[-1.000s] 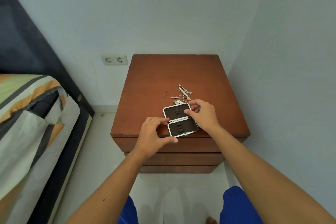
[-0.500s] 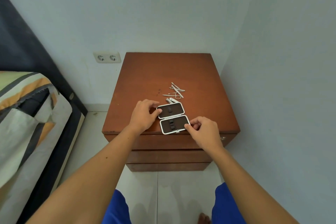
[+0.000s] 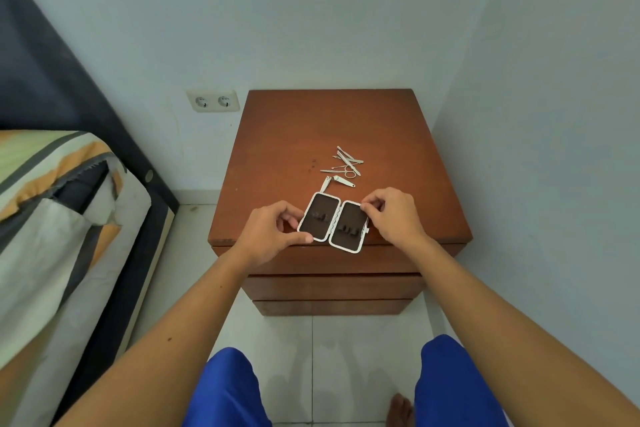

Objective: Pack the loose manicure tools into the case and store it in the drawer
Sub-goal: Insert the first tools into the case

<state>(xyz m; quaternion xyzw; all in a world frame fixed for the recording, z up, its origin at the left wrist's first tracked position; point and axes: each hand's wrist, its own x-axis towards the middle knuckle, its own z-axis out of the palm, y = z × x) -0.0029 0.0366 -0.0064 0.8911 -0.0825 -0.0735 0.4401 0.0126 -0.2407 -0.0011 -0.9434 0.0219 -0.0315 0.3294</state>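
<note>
A small manicure case with a silver rim and dark lining lies open flat near the front edge of a brown wooden nightstand. My left hand pinches its left half at the outer edge. My right hand pinches the top right rim of its right half. Just behind the case lies a nail clipper. A small heap of several thin metal tools, with scissors among them, lies further back. The closed drawer fronts show below the top.
A bed with a striped cover stands to the left, its dark frame close to the nightstand. A double wall socket sits on the back wall. A wall runs along the right side. White floor tiles, blue shorts and a bare foot are below.
The open case has been turned from halves lying one behind the other to halves side by side. My left hand moved to its left edge, my right hand to its right rim.
</note>
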